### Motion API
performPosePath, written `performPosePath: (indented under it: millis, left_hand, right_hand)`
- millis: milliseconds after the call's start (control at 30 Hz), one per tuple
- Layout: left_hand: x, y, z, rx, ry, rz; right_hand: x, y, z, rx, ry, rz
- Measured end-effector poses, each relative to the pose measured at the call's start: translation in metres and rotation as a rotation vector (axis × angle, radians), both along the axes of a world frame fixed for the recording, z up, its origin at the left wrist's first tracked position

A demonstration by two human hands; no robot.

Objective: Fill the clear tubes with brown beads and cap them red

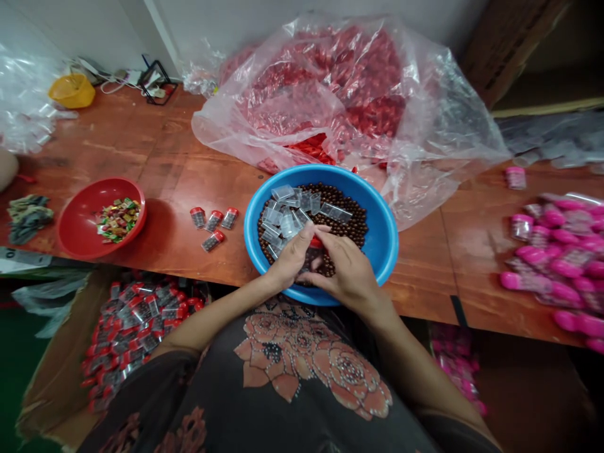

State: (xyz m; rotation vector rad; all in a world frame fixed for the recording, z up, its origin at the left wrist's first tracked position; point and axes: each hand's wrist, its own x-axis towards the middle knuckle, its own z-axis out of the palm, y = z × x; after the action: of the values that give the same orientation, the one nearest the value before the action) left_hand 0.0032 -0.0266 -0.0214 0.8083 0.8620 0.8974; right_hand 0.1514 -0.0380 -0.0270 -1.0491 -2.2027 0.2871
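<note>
Over the near part of the blue basin (391, 251), my left hand (291, 257) and my right hand (346, 264) come together around a small clear container with a red cap (315, 242). Fingers of both hands are at the cap, and my right thumb reaches under the container. Dark contents show through its wall. Brown beads (356, 220) fill much of the basin, with empty clear containers (283, 217) lying on them at the left. Several filled red-capped containers (213, 220) rest on the table, left of the basin.
A plastic bag of red caps (330, 82) lies behind the basin. At left is a red bowl of wrapped sweets (75, 220); below it, a box of red-capped containers (136, 321). Pink-capped containers (561, 251) are piled at right on the wooden table (212, 170).
</note>
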Motion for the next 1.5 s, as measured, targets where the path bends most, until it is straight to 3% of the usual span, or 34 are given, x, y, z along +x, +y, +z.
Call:
performPosePath:
  millis: [133,367,600,833,1000,1100,1267,1333,1400,1500]
  left_hand:
    - [0.001,0.0,-0.006,0.033,-0.029,0.048]
    - [-0.002,0.0,-0.01,0.055,-0.037,-0.01]
    - [-0.002,0.002,0.003,0.005,0.078,0.004]
    - [0.0,0.003,0.006,-0.05,0.099,0.031]
    - [-0.001,0.004,0.004,-0.004,0.099,0.065]
    - [-0.005,0.008,0.007,0.009,0.038,0.048]
    - [-0.014,0.014,0.017,-0.109,-0.108,-0.1]
    - [-0.015,0.017,0.021,-0.161,-0.124,-0.163]
    - [-0.015,0.018,0.022,-0.192,-0.089,-0.225]
    - [-0.014,0.017,0.018,-0.118,0.043,-0.259]
  right_hand:
    - [-0.003,0.002,-0.001,0.102,0.005,0.001]
    - [-0.007,-0.002,-0.007,0.198,0.013,-0.047]
    - [-0.006,0.002,0.001,-0.038,0.029,-0.026]
    - [-0.003,0.012,-0.008,0.205,-0.079,-0.01]
    - [-0.004,0.014,-0.01,0.224,-0.053,0.009]
    - [-0.002,0.013,-0.005,0.075,0.02,0.019]
    - [0.009,0.013,-0.004,-0.539,0.393,0.031]
    - [0.014,0.013,-0.007,-0.714,0.568,0.039]
    - [0.017,0.013,-0.009,-0.798,0.689,0.008]
    - [0.016,0.011,-0.008,-0.755,0.786,-0.061]
